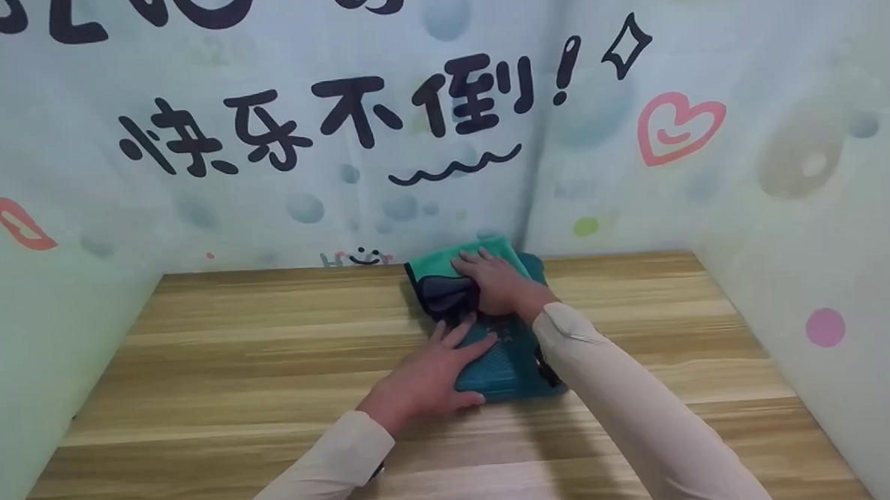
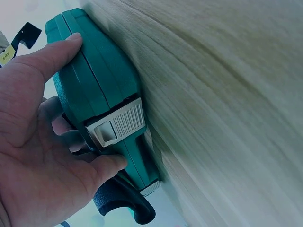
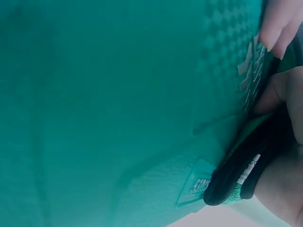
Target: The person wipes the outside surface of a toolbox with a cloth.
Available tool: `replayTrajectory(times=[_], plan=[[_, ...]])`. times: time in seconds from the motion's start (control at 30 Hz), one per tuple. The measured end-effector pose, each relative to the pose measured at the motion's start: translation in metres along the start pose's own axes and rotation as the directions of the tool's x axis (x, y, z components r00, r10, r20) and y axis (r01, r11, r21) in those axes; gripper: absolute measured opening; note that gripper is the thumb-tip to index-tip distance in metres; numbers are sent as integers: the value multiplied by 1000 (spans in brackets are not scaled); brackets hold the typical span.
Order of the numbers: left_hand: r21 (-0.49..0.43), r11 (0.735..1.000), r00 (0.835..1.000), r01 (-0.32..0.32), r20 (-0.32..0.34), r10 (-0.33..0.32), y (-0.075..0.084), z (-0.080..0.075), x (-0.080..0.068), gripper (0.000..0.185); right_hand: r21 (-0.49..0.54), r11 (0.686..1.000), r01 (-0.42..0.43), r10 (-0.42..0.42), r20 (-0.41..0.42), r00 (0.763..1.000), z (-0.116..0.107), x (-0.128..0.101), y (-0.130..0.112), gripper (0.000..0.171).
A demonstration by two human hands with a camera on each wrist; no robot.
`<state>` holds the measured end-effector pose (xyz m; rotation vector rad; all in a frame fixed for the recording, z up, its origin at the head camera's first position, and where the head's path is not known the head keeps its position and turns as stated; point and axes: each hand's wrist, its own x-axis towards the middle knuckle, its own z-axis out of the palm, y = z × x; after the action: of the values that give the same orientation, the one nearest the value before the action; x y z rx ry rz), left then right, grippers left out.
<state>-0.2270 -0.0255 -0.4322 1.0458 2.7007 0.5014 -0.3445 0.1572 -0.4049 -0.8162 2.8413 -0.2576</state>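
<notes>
A flat teal hard plastic case (image 1: 499,379) with a grey latch (image 2: 116,126) lies on the table. Folded green fabric with black edging (image 1: 445,263) covers its far end, and a dark, rounded part (image 1: 447,295) shows on its near side. My left hand (image 1: 424,375) rests spread on the near part of the case, its thumb against the edge. Lying over the fabric, my right hand (image 1: 499,285) presses down with fingers extended. In the right wrist view, a white label (image 3: 248,169) shows on the black edging beside that hand. My right palm's underside is hidden.
The wood-grain table (image 1: 255,363) extends around the case. A printed cloth backdrop (image 1: 300,189) rises right behind the case, and pale side walls (image 1: 799,264) flank the table. A small dark object (image 1: 377,471) peeks out by my left sleeve.
</notes>
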Motion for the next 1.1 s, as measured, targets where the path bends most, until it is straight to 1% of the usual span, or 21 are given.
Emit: replayTrajectory(times=[0.13, 0.37, 0.5, 0.6, 0.8, 1.0, 1.1], plan=[[-1, 1000, 1000, 13, 10, -13, 2, -1, 0, 80, 3, 1000, -2, 2, -15, 1000, 0, -1, 1, 70], [10, 1000, 1000, 8, 29, -8, 4, 0, 3, 79, -3, 1000, -21, 21, -28, 999, 1, -1, 6, 73], [1, 1000, 999, 18, 33, -18, 2, 2, 1, 79, -3, 1000, 5, -5, -13, 1000, 4, 2, 8, 73], [-6, 1000, 999, 26, 24, -26, 0, 0, -1, 80, -12, 999, 36, -36, 2, 999, 2, 4, 6, 72], [-1, 1000, 1000, 23, 16, -23, -1, 1, 0, 80, 13, 997, 74, -75, 63, 995, -3, -5, 3, 72], [21, 1000, 1000, 19, 8, -19, -4, 2, 0, 82, 30, 993, 114, -116, 77, 990, -3, -14, 2, 70], [-4, 1000, 1000, 26, -6, -26, -6, 3, -1, 84, 43, 992, 121, -124, 91, 988, -1, -19, 1, 73]])
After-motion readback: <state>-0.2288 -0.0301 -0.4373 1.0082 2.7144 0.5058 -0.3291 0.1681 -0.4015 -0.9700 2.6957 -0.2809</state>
